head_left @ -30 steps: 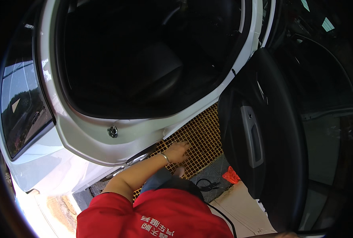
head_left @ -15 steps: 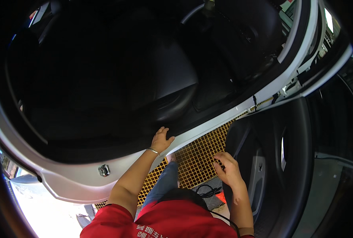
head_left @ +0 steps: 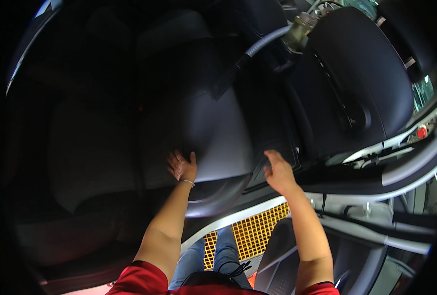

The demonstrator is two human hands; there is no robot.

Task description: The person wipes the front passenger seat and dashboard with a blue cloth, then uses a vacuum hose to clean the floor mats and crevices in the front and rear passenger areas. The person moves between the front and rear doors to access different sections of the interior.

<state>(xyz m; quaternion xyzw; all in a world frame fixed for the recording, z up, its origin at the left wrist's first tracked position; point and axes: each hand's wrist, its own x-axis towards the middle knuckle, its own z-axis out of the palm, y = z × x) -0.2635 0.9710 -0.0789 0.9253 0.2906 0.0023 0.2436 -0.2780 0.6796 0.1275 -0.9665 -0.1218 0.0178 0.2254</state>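
Note:
My left hand [head_left: 182,166], its fingers spread, is over the near edge of the car's dark rear seat [head_left: 223,132] and holds nothing; whether it touches the cushion I cannot tell. A bracelet circles that wrist. My right hand [head_left: 280,172] reaches in above the footwell floor mat [head_left: 272,156], fingers stretched forward and nothing seen in them. Farther in, a grey hose [head_left: 267,40] with a dark flat nozzle [head_left: 223,87] lies across the seat. Neither hand is on it. Its far end meets a cloudy yellowish container [head_left: 299,30].
The front seat's backrest [head_left: 361,73] stands to the right of the footwell. A white door sill [head_left: 243,213] runs below my arms, with yellow floor grating [head_left: 260,231] beyond it. The opened door [head_left: 282,250] is at the lower right, beside my right arm.
I have leaned into the car. Both hands have moved from the doorway inward, the left over the seat and the right over the footwell. The hose and front seat now show more fully.

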